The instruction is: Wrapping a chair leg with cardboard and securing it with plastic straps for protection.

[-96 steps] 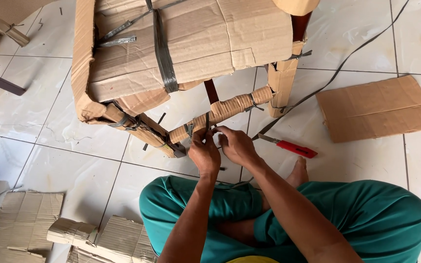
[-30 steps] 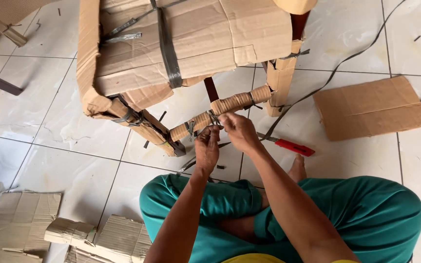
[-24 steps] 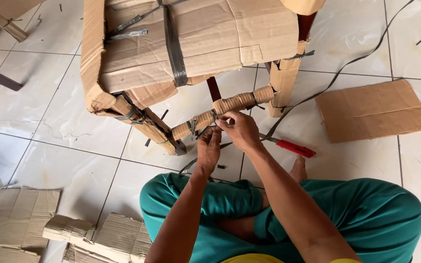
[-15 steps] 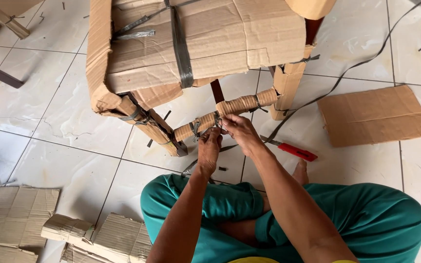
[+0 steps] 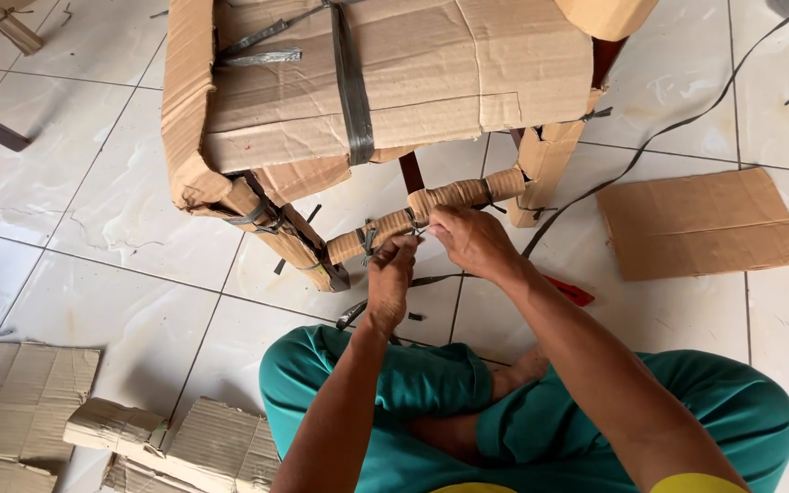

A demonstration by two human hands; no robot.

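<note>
Cardboard-wrapped rung (image 5: 431,210) of chair on tiled floor (image 5: 120,246), before my crossed legs: my left hand (image 5: 391,274) pinches strap (image 5: 413,230) taut beneath; my right hand (image 5: 472,239) closes around wrap, steadying it

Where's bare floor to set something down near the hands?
Bare tile lies left of the left hand, between the wrapped chair leg and the cardboard scraps. Another patch: between the flat cardboard sheet and right knee. Crowded around the wrapped rung, both hands and strap.
</note>
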